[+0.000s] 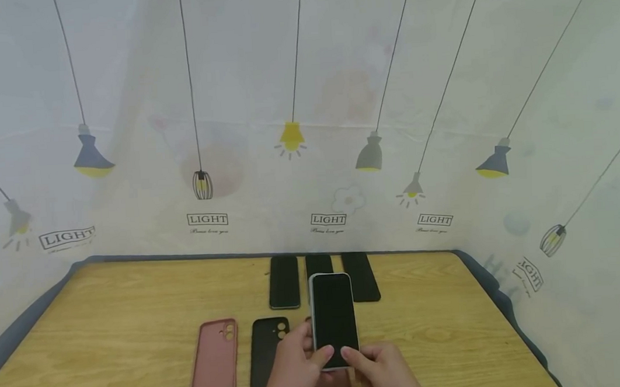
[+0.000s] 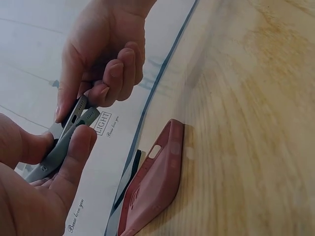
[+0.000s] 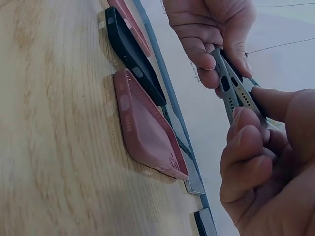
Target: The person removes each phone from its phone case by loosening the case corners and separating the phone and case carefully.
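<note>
A phone (image 1: 334,315) with a dark screen is held up above the table between both hands. A grey-green phone case (image 3: 225,83) lies along its back. At the bottom end the phone (image 3: 244,96) and the case stand apart at an angle, with a gap between them. My left hand (image 1: 294,362) grips phone and case from the left, its thumb on the lower screen. From the right, my right hand (image 1: 383,369) pinches the same lower end, thumb on the glass. Below the hands a pink case (image 3: 145,130) lies open side up, partly hidden in the head view.
Left of the hands lie a black case (image 1: 264,354) and another pink case (image 1: 213,362). Along the far edge of the wooden table (image 1: 138,319) rest a left phone (image 1: 284,281), a middle one (image 1: 319,264) partly covered, and a right one (image 1: 360,277). A printed curtain (image 1: 252,103) hangs behind.
</note>
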A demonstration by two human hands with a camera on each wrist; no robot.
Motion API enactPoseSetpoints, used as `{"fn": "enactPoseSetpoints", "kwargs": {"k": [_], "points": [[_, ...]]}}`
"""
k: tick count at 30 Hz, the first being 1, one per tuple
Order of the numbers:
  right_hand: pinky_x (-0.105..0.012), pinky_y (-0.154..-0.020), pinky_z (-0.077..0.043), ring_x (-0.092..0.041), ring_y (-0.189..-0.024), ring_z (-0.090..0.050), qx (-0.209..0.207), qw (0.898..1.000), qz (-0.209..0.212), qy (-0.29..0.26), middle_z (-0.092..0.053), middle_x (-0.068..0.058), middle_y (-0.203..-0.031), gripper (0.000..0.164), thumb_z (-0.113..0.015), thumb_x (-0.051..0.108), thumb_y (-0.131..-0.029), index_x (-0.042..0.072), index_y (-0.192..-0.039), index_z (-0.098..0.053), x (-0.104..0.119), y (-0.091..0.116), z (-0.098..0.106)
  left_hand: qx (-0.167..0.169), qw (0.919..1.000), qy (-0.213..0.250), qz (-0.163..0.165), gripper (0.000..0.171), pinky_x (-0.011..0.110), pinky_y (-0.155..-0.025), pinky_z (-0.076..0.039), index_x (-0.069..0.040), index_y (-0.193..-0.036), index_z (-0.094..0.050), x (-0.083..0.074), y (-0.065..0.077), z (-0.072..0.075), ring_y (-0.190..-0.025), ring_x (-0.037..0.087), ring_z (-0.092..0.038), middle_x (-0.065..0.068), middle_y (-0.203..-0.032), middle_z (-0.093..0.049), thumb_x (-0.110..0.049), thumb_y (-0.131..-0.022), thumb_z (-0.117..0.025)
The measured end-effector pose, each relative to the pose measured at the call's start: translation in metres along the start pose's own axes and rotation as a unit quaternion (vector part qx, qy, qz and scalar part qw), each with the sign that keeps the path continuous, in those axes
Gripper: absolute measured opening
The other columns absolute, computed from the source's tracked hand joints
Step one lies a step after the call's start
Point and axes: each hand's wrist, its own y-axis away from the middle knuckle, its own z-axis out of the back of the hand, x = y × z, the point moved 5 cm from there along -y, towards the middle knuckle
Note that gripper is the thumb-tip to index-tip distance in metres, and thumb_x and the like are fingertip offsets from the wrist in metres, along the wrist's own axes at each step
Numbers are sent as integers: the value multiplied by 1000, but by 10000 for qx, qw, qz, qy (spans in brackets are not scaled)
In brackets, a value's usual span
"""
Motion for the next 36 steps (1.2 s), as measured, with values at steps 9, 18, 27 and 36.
{"fn": "enactPoseSetpoints", "kwargs": {"k": [9,18,27,36], "points": [[-21,-51,-45,-11,-54,-52,196,9963,272,-792,-61,-1,-66,48,-60,29,-106,-19,-102,-63,-3,-1,7,253,9982,528,126,42,41,-65,-64,11,-135,-54,0,0,-4,-93,32,-75,25,-107,-74,4,-95,-67],[-24,-58,-52,-11,-61,-55,646,9890,96,-1330,-65,-2,-79,30,-49,24,-111,0,-99,-62,-9,-1,20,563,9955,702,307,43,43,-69,-64,16,-140,-43,-1,-3,-8,-97,37,-73,29,-115,-69,7,-100,-55],[-24,-58,-51,-11,-61,-55,350,9907,-16,-1311,-62,-1,-77,30,-46,21,-112,3,-92,-60,-17,3,39,593,9952,686,356,43,42,-70,-64,16,-141,-41,-1,-5,-9,-95,33,-71,25,-112,-68,8,-100,-53],[-26,-57,-51,-12,-60,-55,81,9913,-32,-1317,-61,-1,-77,32,-45,26,-112,6,-91,-59,-23,6,57,490,9961,413,613,35,39,-68,-64,15,-133,-48,2,-4,-14,-89,31,-72,23,-107,-70,7,-100,-55]]}}
